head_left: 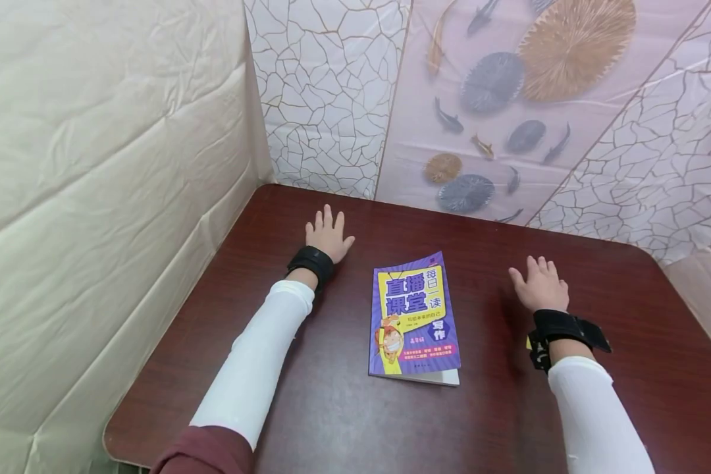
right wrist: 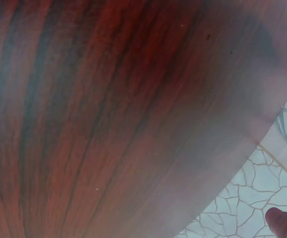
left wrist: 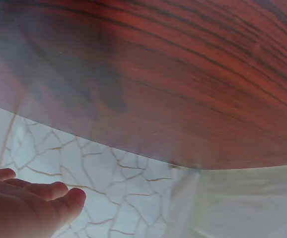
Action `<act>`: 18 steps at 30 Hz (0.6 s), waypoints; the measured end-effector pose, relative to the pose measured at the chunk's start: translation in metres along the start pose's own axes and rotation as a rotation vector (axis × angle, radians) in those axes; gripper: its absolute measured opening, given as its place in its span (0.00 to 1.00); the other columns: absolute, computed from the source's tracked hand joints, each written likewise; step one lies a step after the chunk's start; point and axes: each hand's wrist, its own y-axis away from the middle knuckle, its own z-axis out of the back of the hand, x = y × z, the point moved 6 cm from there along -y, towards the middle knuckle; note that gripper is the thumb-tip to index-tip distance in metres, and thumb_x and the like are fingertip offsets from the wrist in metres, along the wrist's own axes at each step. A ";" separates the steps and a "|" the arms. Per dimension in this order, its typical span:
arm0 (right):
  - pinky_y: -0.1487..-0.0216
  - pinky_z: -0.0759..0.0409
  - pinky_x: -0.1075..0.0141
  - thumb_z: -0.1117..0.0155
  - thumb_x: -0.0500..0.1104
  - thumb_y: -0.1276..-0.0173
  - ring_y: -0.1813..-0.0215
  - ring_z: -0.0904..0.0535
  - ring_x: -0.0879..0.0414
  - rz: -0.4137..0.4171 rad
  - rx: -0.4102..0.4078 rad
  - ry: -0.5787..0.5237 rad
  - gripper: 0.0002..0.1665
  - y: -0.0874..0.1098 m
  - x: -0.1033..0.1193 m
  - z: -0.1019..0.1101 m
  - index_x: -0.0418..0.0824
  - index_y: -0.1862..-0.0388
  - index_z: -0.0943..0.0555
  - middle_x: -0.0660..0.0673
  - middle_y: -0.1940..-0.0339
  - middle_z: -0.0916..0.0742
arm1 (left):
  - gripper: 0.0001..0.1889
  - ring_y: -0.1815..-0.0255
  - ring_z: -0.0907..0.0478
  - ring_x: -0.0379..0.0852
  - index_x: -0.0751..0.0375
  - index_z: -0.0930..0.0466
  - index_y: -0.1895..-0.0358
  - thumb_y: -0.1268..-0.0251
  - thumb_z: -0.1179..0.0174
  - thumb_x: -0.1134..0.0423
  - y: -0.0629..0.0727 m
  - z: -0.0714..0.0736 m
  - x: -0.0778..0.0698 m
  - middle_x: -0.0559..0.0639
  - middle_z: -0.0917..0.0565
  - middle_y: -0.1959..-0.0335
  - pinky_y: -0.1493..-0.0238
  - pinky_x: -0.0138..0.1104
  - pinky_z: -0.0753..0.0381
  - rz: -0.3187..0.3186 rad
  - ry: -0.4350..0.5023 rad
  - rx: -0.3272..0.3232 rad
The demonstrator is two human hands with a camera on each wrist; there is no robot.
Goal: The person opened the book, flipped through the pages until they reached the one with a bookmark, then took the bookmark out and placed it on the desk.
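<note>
A purple and yellow paperback book (head_left: 415, 319) lies on the dark red-brown table (head_left: 332, 408), its front cover up and lifted slightly at the lower edge, where white pages show. To the left of the book and farther back, my left hand (head_left: 328, 238) is held with fingers spread, touching no object. My right hand (head_left: 540, 284), on the book's other side, has its fingers extended and holds nothing. Parts of the left fingers (left wrist: 59, 198) show in the left wrist view, and a few right fingertips (right wrist: 282, 218) in the right wrist view.
Cream cloth (head_left: 124, 197) hangs along the table's left side. Behind the far edge stands a white crackle-patterned covering (head_left: 332, 99) with a pink panel of fish and lily pads (head_left: 492, 85). Black straps (head_left: 313, 263) circle both wrists.
</note>
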 end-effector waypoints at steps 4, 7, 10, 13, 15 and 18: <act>0.42 0.54 0.35 0.71 0.62 0.32 0.32 0.59 0.32 0.017 0.009 -0.010 0.44 0.002 0.002 -0.001 0.28 0.33 0.53 0.25 0.33 0.50 | 0.36 0.29 0.60 0.54 0.52 0.57 0.30 0.37 0.59 0.41 0.007 -0.002 -0.014 0.57 0.60 0.29 0.34 0.49 0.53 -0.072 0.002 0.022; 0.42 0.55 0.35 0.70 0.63 0.32 0.32 0.59 0.33 0.026 0.011 -0.018 0.44 0.003 0.005 -0.002 0.28 0.33 0.53 0.25 0.33 0.50 | 0.36 0.29 0.59 0.54 0.52 0.57 0.30 0.37 0.59 0.42 0.015 -0.002 -0.026 0.56 0.60 0.29 0.33 0.48 0.53 -0.135 0.002 0.032; 0.41 0.55 0.35 0.70 0.63 0.32 0.32 0.59 0.33 0.047 0.007 -0.023 0.44 0.005 0.010 -0.002 0.29 0.33 0.52 0.25 0.33 0.49 | 0.36 0.29 0.57 0.54 0.52 0.57 0.30 0.37 0.59 0.41 0.021 -0.004 -0.037 0.56 0.59 0.29 0.34 0.49 0.51 -0.194 -0.004 0.032; 0.41 0.55 0.36 0.69 0.62 0.32 0.32 0.59 0.33 0.070 0.004 -0.029 0.44 0.007 0.014 -0.003 0.28 0.33 0.51 0.25 0.33 0.48 | 0.36 0.29 0.56 0.54 0.52 0.57 0.30 0.37 0.59 0.41 0.029 -0.004 -0.046 0.55 0.58 0.29 0.34 0.49 0.51 -0.238 0.002 0.037; 0.41 0.54 0.36 0.68 0.62 0.32 0.32 0.58 0.33 0.079 0.003 -0.036 0.43 0.009 0.016 -0.005 0.28 0.33 0.51 0.25 0.33 0.48 | 0.36 0.29 0.56 0.54 0.52 0.57 0.30 0.38 0.59 0.41 0.034 -0.004 -0.051 0.55 0.58 0.29 0.34 0.49 0.50 -0.265 0.007 0.036; 0.41 0.53 0.37 0.68 0.60 0.31 0.32 0.56 0.33 0.095 -0.003 -0.053 0.42 0.012 0.019 -0.006 0.27 0.34 0.51 0.25 0.34 0.46 | 0.36 0.29 0.54 0.53 0.52 0.57 0.30 0.38 0.59 0.41 0.044 -0.005 -0.060 0.54 0.57 0.29 0.35 0.49 0.49 -0.316 0.003 0.037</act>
